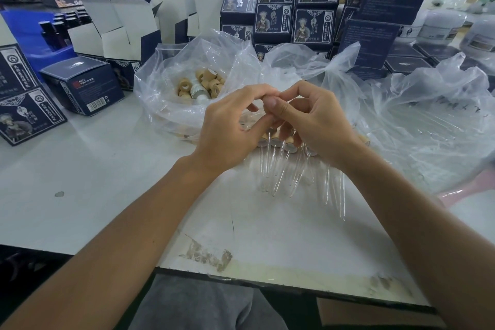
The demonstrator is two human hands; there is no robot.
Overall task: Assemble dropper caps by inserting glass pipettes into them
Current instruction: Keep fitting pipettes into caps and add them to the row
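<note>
**Hands meet at frame centre**

While your left hand [227, 126] and right hand [313, 123] touch fingertips mid-frame, both curl as if pinching, but what they grip is hidden. Finished droppers [278, 153] lie on the table [80, 182] just below your hands, pipettes pointing toward you. Loose caps [203, 83] sit in the bag [160, 88] above left.

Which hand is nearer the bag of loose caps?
Left. The left hand overlaps the bag's near edge; the right hand sits further right of it.
</note>
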